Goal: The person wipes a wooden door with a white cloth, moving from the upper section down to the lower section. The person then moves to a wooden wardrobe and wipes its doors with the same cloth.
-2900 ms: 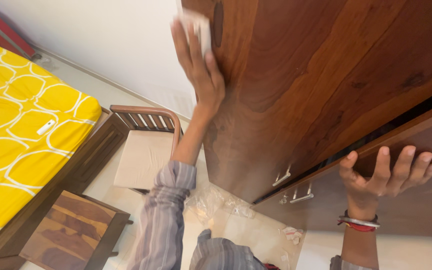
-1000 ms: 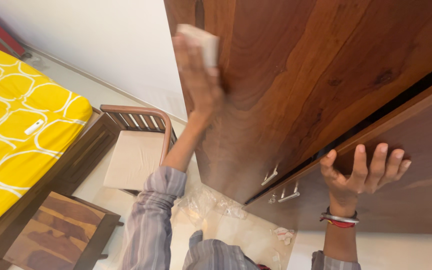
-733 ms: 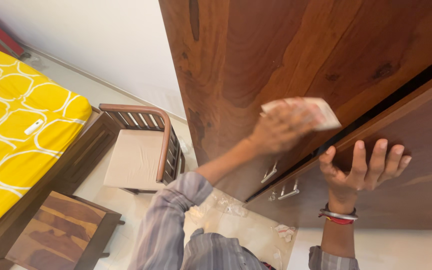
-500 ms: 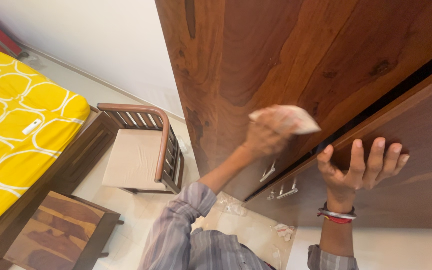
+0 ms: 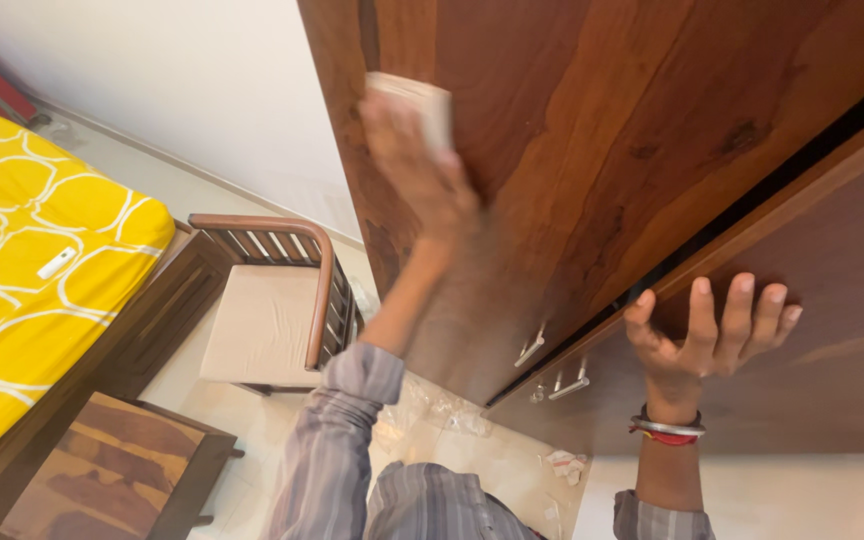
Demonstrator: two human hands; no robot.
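My left hand (image 5: 414,170) presses a pale folded cloth (image 5: 418,100) against the upper part of a dark wooden wardrobe door (image 5: 592,130). The hand and cloth are blurred. My right hand (image 5: 704,335) rests flat, fingers spread, on the neighbouring wardrobe door (image 5: 832,330), which stands slightly ajar beside the first. A silver and red bangle (image 5: 666,428) sits on that wrist. Metal handles (image 5: 552,368) show lower down on both doors.
A wooden chair with a cream cushion (image 5: 267,320) stands below left by the wall. A bed with a yellow patterned sheet (image 5: 32,270) lies at the left, a small wooden table (image 5: 112,490) beside it. Crumpled clear plastic (image 5: 422,410) and paper scraps (image 5: 564,464) lie on the floor.
My left hand with the cloth swept down across the door towards the handles, then back up to the door's upper left. My right hand stayed on the other door.
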